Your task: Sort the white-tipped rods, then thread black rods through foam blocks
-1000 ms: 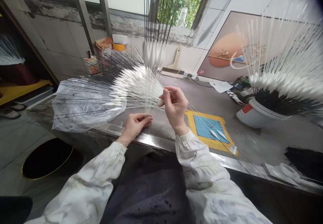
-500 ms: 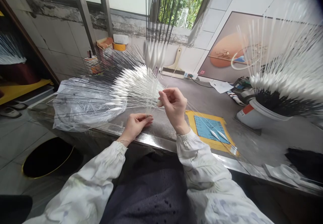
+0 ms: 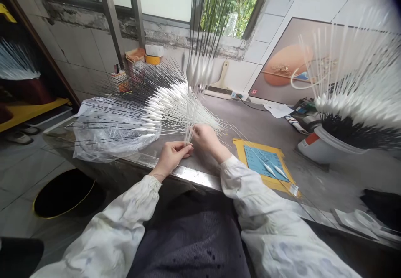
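Observation:
Low over the table edge, my left hand (image 3: 171,156) pinches the lower ends of an upright bunch of fishing floats (image 3: 200,72). They have white spindle bodies, thin pale stems below and long dark tips above. Close against the right side of those stems is my right hand (image 3: 207,141), its fingers curled and closed. The stems and the back of that hand partly hide its fingertips, so what they pinch cannot be made out. Behind both hands a fanned pile of similar floats (image 3: 163,98) lies on the table, with its pale stems pointing to the right.
A clear plastic bag (image 3: 103,131) lies under the pile's dark tips. On the right, two floats cross a blue sheet (image 3: 261,161) on yellow backing. A white bucket (image 3: 322,144) holds many more floats. Against the wall stands a wide brush (image 3: 223,77). A black bin (image 3: 64,194) is on the floor.
My right hand has moved down and in against the stems, turning its back upward. My left hand keeps its pinch on the bunch. The whole view has shifted slightly.

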Action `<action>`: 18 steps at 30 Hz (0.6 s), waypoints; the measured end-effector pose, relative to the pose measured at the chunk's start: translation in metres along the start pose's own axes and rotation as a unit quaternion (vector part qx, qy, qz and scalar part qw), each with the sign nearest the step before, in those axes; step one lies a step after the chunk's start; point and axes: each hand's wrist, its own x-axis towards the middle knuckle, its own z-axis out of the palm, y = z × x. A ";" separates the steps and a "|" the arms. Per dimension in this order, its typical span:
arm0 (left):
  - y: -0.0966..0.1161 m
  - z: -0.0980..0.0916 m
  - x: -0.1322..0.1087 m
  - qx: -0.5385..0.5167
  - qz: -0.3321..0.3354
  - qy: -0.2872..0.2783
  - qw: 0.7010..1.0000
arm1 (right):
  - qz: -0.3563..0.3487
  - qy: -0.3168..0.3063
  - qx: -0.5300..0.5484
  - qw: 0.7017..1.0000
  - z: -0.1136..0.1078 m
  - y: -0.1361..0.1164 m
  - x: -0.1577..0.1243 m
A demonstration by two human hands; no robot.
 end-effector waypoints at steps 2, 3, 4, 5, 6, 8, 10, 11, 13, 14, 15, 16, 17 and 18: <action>0.002 0.000 0.000 0.004 -0.001 0.005 1.000 | -0.029 -0.015 -0.024 0.999 0.005 0.003 0.011; 0.003 0.001 -0.001 0.006 -0.002 0.007 1.000 | -0.041 -0.018 -0.034 0.998 0.007 0.003 0.015; 0.004 0.001 -0.001 0.008 -0.002 0.008 1.000 | -0.052 -0.016 -0.041 0.998 0.007 0.003 0.019; 0.005 0.001 -0.002 0.009 -0.003 0.008 1.000 | -0.060 -0.010 -0.045 0.997 0.006 0.002 0.022; 0.005 0.002 -0.002 0.010 -0.003 0.008 1.000 | -0.067 0.001 -0.047 0.997 0.003 0.000 0.025; 0.005 0.002 -0.002 0.009 -0.004 0.007 1.000 | -0.075 0.036 -0.044 0.996 -0.006 -0.004 0.029; 0.004 0.002 -0.001 0.003 -0.006 0.006 1.000 | -0.073 0.089 -0.033 0.993 -0.017 -0.010 0.031; 0.003 0.002 -0.001 0.000 -0.007 0.005 1.000 | -0.068 0.119 -0.029 0.990 -0.022 -0.013 0.030; 0.002 0.002 0.000 -0.007 -0.009 0.003 1.000 | -0.051 0.182 0.001 0.982 -0.026 -0.017 0.023; 0.002 0.002 0.000 -0.010 -0.009 0.003 1.000 | -0.045 0.201 0.029 0.978 -0.026 -0.017 0.018; 0.002 0.001 0.000 -0.011 -0.008 0.002 1.000 | -0.044 0.206 0.061 0.976 -0.024 -0.017 0.012; 0.002 0.001 0.000 -0.013 -0.007 0.001 1.000 | -0.047 0.199 0.091 0.975 -0.020 -0.016 0.005; 0.002 0.001 0.000 -0.013 -0.005 0.000 1.000 | -0.052 0.184 0.116 0.975 -0.016 -0.015 -0.002; 0.002 0.001 -0.001 -0.014 -0.002 0.000 1.000 | -0.058 0.166 0.132 0.976 -0.013 -0.013 -0.008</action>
